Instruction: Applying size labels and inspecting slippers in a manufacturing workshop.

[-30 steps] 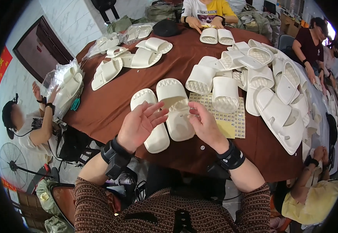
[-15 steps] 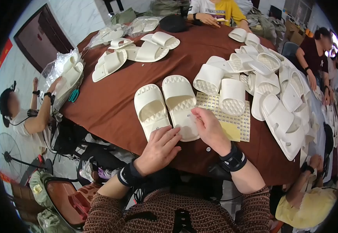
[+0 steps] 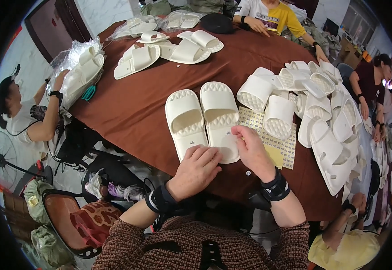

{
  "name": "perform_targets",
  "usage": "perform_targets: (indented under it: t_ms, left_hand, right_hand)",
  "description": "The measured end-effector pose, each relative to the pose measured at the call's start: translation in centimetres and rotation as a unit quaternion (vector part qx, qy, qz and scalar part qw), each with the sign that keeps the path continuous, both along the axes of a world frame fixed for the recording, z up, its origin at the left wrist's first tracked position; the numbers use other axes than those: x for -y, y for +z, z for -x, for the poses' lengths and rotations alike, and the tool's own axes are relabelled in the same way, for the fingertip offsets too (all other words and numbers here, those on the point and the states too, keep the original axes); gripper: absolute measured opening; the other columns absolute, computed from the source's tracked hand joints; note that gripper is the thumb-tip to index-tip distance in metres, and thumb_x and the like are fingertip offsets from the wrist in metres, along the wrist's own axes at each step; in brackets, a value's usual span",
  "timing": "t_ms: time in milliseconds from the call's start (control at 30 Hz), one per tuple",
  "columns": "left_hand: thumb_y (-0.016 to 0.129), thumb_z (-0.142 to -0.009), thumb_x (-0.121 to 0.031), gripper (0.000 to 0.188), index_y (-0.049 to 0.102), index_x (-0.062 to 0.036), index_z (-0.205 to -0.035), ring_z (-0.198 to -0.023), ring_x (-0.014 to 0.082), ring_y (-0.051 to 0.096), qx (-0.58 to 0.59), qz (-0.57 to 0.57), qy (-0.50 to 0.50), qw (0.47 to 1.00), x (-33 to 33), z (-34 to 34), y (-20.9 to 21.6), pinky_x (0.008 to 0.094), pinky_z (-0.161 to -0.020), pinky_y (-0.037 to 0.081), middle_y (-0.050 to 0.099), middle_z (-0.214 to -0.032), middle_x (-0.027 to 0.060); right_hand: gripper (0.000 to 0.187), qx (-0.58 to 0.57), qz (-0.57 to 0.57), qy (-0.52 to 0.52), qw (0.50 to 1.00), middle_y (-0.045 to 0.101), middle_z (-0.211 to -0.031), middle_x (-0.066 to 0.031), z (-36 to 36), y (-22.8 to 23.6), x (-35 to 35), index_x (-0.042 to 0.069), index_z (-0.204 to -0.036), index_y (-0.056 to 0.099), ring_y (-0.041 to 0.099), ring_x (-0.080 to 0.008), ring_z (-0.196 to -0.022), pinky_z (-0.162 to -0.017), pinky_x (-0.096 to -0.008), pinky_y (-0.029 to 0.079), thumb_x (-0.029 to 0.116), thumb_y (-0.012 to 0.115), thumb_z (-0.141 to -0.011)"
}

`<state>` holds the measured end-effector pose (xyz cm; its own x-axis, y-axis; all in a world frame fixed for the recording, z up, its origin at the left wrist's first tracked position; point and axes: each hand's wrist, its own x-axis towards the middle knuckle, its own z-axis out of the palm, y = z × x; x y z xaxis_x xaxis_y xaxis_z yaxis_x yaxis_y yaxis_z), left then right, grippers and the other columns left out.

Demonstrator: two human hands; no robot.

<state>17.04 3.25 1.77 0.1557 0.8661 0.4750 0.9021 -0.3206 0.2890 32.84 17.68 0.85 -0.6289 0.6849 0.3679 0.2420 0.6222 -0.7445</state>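
Note:
A pair of white slippers lies side by side in front of me, toes pointing away: the left slipper [image 3: 184, 118] and the right slipper [image 3: 218, 108]. Each footbed has a small printed sticker near its middle. My left hand [image 3: 197, 170] rests with stretched fingers across the heel ends. At the right slipper's outer edge is my right hand [image 3: 255, 154], its fingers curled and thumb close to the index finger, just beside that sticker. Anything between these fingertips is hidden. Sticker sheets [image 3: 277, 145] lie partly under my right hand, and a loose round sticker [image 3: 248, 173] is nearby.
A heap of white slippers [image 3: 328, 135] covers the table's right side. More slippers [image 3: 138, 59] and bagged pairs lie far left, near teal scissors [image 3: 89, 92] and a black cap [image 3: 217, 23]. Co-workers sit around the brown tablecloth [image 3: 128, 114].
The view has shifted slightly. My left hand has slid back, uncovering the left slipper's sticker. Two slippers at the far edge have left their spot; the yellow-sleeved person's hand now reaches the heap.

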Motion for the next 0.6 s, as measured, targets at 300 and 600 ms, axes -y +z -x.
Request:
perform_targets:
  t_ms: [300,600]
  left_hand:
    - [0.072,-0.079,-0.017,0.041,0.060,-0.0051,-0.116,-0.110,0.0262,0.057,-0.001,0.000,0.000,1.000,-0.4,0.4,0.3,0.0391,-0.088,0.043,0.057,-0.124,0.0089]
    - [0.072,-0.079,-0.019,0.041,0.060,-0.0072,-0.117,-0.111,0.0233,0.056,-0.017,-0.018,0.020,0.999,-0.6,0.1,-0.4,0.0381,-0.089,0.042,0.058,-0.126,0.0070]
  right_hand:
    - [0.024,0.039,-0.027,0.037,0.998,0.065,-0.100,-0.0171,0.0,1.4,-0.1,-0.002,-0.111,0.057,0.064,-0.0304,-0.093,-0.085,-0.0375,0.051,-0.003,0.052,-0.087]
    - [0.021,0.059,0.014,0.060,0.996,0.065,-0.099,-0.0188,2.2,2.6,-1.8,-0.001,-0.104,0.059,0.062,-0.0358,-0.094,-0.083,-0.0417,0.050,-0.005,0.052,-0.085]
